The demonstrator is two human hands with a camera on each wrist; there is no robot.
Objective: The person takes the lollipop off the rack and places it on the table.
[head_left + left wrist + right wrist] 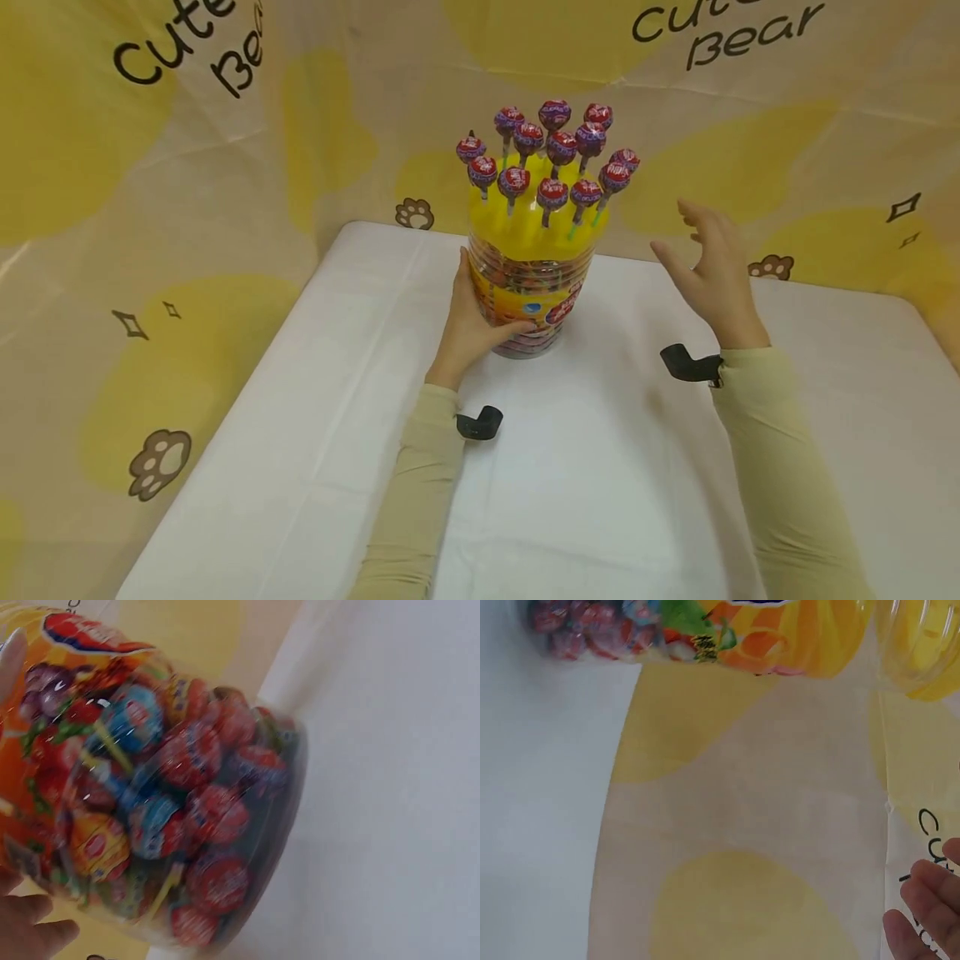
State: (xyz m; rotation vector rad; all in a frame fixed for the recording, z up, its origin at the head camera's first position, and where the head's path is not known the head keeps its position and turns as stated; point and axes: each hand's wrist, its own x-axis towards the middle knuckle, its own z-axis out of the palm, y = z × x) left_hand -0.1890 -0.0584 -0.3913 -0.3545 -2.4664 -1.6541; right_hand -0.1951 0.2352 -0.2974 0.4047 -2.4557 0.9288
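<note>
A clear plastic jar (525, 287) of wrapped lollipops stands on the white table, with a printed orange and yellow label. Several red and purple lollipops (552, 194) stick up from its yellow lid (517, 237). My left hand (480, 321) grips the jar's left side, thumb across the front and fingers round behind. In the left wrist view, colourful lollipops (191, 754) show through the jar's lower wall. My right hand (712, 275) is raised to the right of the jar, apart from it, holding nothing, fingers loosely bent. Its fingertips (930, 889) show at the lower right of the right wrist view.
The white-covered table (570, 467) reaches toward the person. Behind it and along the left hangs a yellow and beige curtain (390, 100) with paw prints and lettering. A black wrist mount (480, 423) sits on the left sleeve and another mount (686, 364) on the right.
</note>
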